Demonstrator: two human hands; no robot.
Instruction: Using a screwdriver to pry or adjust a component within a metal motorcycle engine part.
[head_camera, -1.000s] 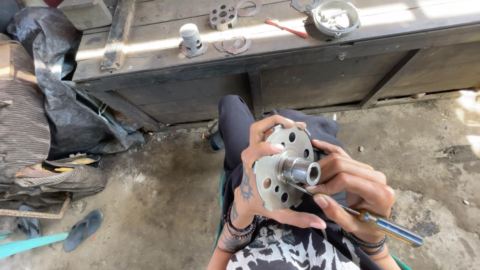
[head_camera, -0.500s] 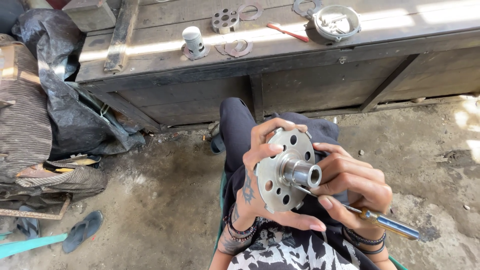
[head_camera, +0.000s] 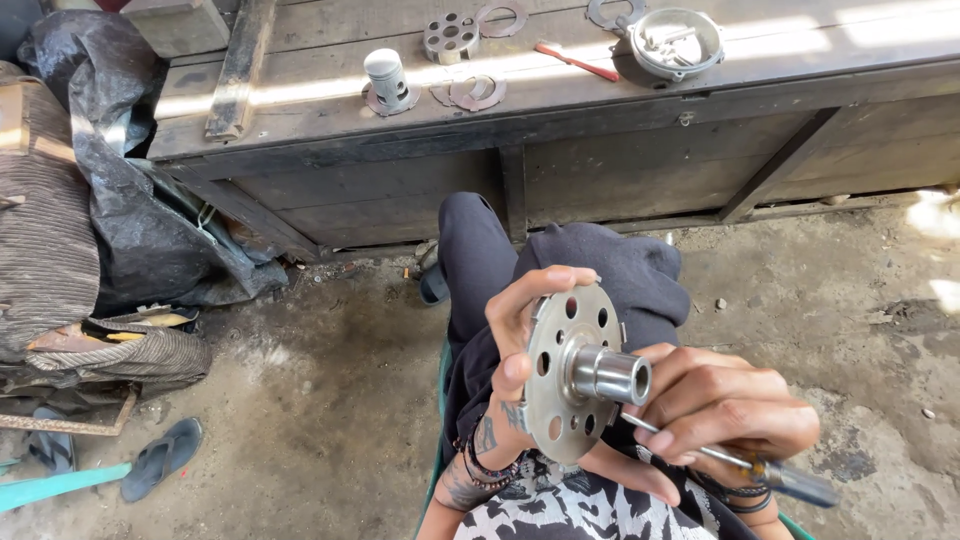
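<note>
Round grey metal hub disc with drilled holes and a shiny centre sleeve (head_camera: 572, 372) sits gripped at its rim by the left hand (head_camera: 515, 350), fingers curled over the edge, while the right hand (head_camera: 725, 405) pinches a thin blue-handled screwdriver (head_camera: 745, 462) just below that sleeve, wooden workbench (head_camera: 560, 130) well beyond the fingertips.

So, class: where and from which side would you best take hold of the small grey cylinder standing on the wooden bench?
Grip the grey cylinder around its upper round body, coming from above or the near bench edge. It stands upright on a flat ring, with its top and sides free.
</note>
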